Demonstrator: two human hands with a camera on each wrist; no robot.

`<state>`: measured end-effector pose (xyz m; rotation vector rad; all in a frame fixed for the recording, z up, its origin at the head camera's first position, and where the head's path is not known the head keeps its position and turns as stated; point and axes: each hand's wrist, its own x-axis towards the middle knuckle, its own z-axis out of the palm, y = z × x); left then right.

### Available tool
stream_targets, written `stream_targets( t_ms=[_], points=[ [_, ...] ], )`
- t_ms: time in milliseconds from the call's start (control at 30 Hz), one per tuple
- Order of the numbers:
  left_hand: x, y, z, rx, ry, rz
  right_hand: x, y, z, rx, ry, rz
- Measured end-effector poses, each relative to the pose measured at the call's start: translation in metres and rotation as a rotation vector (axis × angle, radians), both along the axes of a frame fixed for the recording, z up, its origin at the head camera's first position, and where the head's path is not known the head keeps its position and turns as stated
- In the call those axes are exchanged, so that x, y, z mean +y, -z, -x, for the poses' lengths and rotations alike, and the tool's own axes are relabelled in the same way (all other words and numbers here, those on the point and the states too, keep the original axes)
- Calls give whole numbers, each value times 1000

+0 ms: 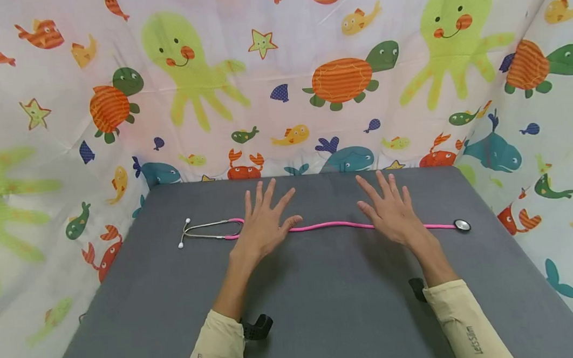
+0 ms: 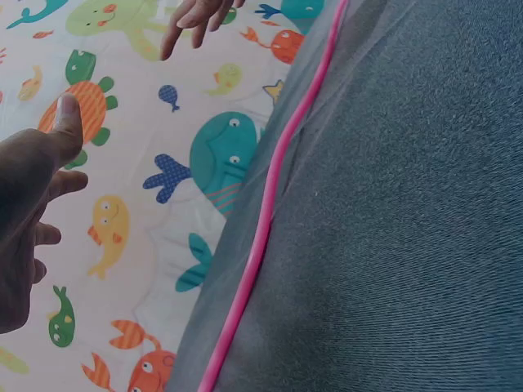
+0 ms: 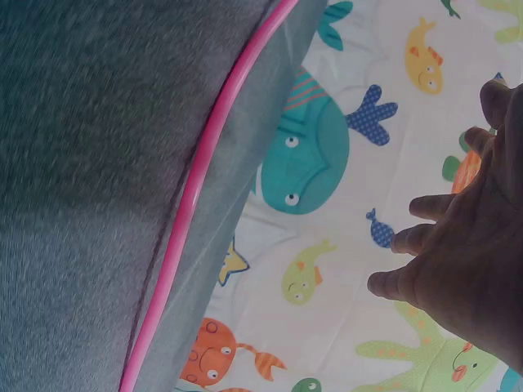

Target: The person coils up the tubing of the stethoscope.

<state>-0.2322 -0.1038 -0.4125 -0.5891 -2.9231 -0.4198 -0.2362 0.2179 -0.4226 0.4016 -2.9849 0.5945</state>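
Observation:
A stethoscope with pink tubing lies stretched sideways across the grey table. Its metal ear tubes with white ear tips point left, and its round chest piece is at the right end. Over the fork of the tubing hovers my left hand, fingers spread, hiding part of it. My right hand is held above the tubing nearer the chest piece, its fingers also spread. Neither hand holds anything. Both wrist views show the pink tube on the cloth, with the right hand's fingers well apart from it.
The grey table ends at a white curtain printed with sea animals, which surrounds it at the back and both sides. Black wrist-worn devices sit below the cream sleeves.

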Motion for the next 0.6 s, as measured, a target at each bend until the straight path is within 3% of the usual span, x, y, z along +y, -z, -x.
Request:
stream_targets(
  t_ms=[133,600],
  points=[
    [0,-2,-2,-22,6,6,0,-4,0,4,-4,2],
    [-7,18,1,-79,26,26,5,8,9,-66,-7,-19]
  ],
)
